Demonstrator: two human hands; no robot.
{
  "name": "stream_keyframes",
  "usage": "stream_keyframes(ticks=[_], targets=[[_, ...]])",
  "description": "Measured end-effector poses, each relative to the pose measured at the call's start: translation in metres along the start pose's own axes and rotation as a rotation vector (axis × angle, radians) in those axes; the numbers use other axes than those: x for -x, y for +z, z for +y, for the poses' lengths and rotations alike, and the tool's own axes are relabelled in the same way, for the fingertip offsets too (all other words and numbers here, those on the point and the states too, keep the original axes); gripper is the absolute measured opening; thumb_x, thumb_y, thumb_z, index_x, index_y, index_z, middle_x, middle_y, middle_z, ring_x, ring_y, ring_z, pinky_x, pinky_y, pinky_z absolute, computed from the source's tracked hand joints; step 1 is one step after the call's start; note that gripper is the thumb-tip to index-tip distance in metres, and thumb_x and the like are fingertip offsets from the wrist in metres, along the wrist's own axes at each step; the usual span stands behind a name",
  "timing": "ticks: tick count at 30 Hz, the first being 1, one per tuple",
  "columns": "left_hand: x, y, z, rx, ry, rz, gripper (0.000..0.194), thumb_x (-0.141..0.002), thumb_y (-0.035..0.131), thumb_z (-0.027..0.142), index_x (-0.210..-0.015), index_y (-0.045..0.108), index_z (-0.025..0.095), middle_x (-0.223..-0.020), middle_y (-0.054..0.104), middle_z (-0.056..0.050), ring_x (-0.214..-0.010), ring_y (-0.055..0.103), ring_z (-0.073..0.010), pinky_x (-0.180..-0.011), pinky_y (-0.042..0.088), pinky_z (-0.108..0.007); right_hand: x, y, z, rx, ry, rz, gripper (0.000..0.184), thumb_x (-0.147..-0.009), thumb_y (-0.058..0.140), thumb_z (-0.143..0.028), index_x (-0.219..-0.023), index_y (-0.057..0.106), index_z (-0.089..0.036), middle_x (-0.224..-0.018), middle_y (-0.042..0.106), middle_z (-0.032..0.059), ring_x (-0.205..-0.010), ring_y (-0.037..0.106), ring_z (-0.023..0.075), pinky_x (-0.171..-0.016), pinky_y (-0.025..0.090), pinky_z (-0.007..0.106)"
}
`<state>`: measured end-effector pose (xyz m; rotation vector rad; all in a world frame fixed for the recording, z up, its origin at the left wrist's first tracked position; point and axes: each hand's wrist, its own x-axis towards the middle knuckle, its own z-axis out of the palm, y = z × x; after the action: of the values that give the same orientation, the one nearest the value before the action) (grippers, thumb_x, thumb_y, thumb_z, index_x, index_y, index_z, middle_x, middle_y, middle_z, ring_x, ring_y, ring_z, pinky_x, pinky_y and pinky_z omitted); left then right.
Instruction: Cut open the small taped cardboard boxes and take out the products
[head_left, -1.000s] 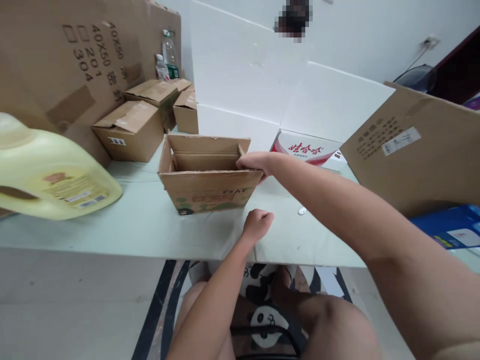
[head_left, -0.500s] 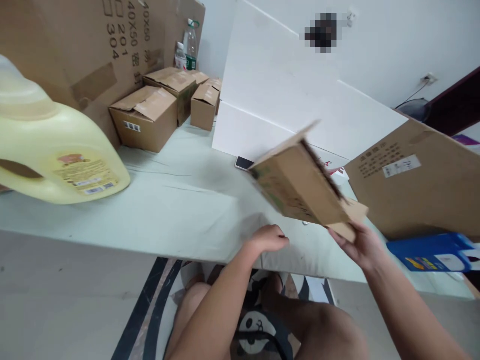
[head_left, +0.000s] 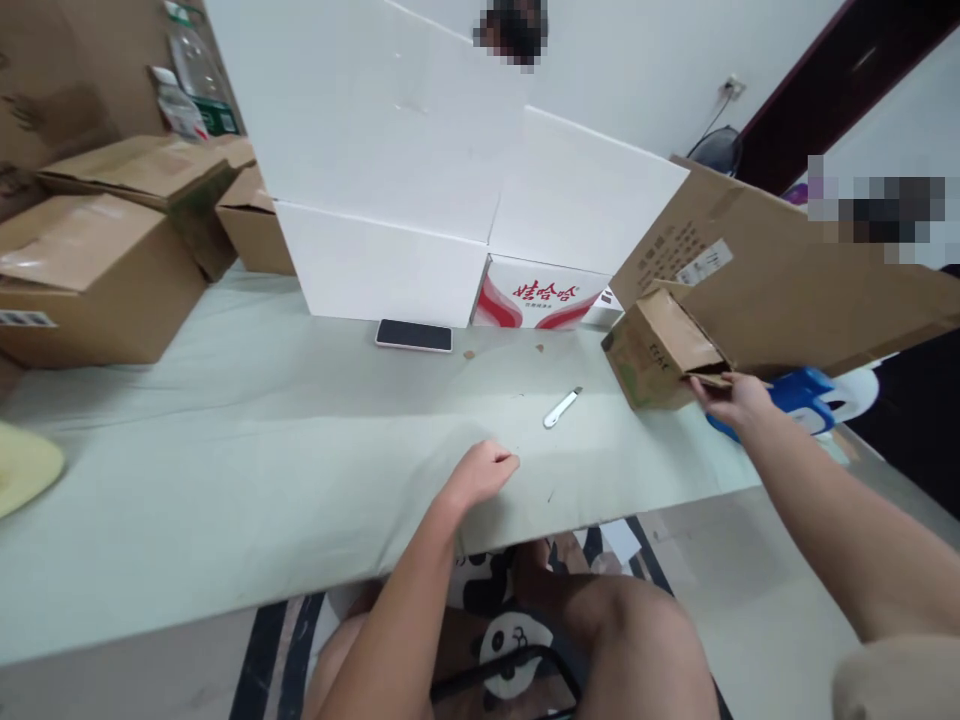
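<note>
My right hand (head_left: 729,400) grips a flap of a small brown cardboard box (head_left: 651,352) at the right of the table. The box appears to stand on the cloth, in front of a large cardboard sheet, with its flap end towards me. My left hand (head_left: 486,472) is curled into a loose fist over the table's front part, and nothing shows in it. Between the two hands lies a white utility knife (head_left: 562,408), a short bit of its blade showing. Farther back a phone (head_left: 414,336) lies flat, screen up.
White panels (head_left: 382,260) and a red-and-white carton (head_left: 532,293) stand along the back. Several brown boxes (head_left: 90,270) and two plastic bottles (head_left: 199,70) are at the left. A blue container (head_left: 802,395) sits behind my right wrist. Small brown scraps (head_left: 469,355) dot the pale tablecloth (head_left: 262,450).
My right hand has carried the cardboard box from mid-air to the table's right side. The view has swung right, uncovering the utility knife. My left hand stays curled.
</note>
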<state>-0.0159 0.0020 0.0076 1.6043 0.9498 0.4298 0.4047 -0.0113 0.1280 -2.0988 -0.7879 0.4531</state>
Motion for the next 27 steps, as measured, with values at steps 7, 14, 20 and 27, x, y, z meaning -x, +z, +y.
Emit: stream_keyframes(ticks=[7, 14, 20, 27], targets=[[-0.020, -0.003, -0.001, -0.006, -0.070, 0.038, 0.033, -0.077, 0.044, 0.034, -0.057, 0.019, 0.024, -0.057, 0.017, 0.005, -0.058, 0.021, -0.0120, -0.056, 0.013, -0.031, -0.078, 0.040, -0.036, -0.274, 0.255, -0.098, 0.060, -0.099, 0.022, -0.024, -0.158, 0.029, -0.014, -0.156, 0.044, 0.0261, -0.128, 0.063, 0.0277, -0.091, 0.058, 0.042], [-0.042, -0.007, -0.003, 0.042, -0.087, 0.118, 0.034, -0.078, 0.043, 0.037, -0.058, 0.018, 0.024, -0.060, 0.017, 0.004, -0.058, 0.019, -0.0113, -0.058, 0.014, -0.031, -0.104, 0.108, -0.060, -0.306, 0.167, -0.353, 0.080, -0.098, 0.007, -0.070, -0.158, 0.036, -0.027, -0.164, 0.040, 0.0125, -0.142, 0.050, 0.0257, -0.094, 0.055, 0.043], [-0.040, -0.011, 0.001, 0.143, -0.068, 0.209, 0.037, -0.077, 0.044, 0.042, -0.060, 0.017, 0.025, -0.060, 0.014, 0.004, -0.059, 0.016, -0.0112, -0.058, 0.012, -0.031, -0.045, 0.156, -0.062, -0.179, 0.117, -0.604, 0.069, -0.098, 0.021, -0.065, -0.146, 0.051, -0.026, -0.164, 0.042, 0.0077, -0.144, 0.050, 0.0246, -0.110, 0.049, 0.044], [-0.003, -0.029, 0.007, 0.303, -0.029, 0.349, 0.039, -0.078, 0.047, 0.036, -0.056, 0.019, 0.024, -0.057, 0.015, 0.005, -0.057, 0.018, -0.0100, -0.057, 0.014, -0.030, 0.048, 0.203, -0.112, -0.045, -0.164, -0.765, 0.054, -0.100, 0.030, -0.054, -0.132, 0.062, -0.025, -0.154, 0.055, 0.0089, -0.138, 0.057, 0.0253, -0.116, 0.046, 0.046]])
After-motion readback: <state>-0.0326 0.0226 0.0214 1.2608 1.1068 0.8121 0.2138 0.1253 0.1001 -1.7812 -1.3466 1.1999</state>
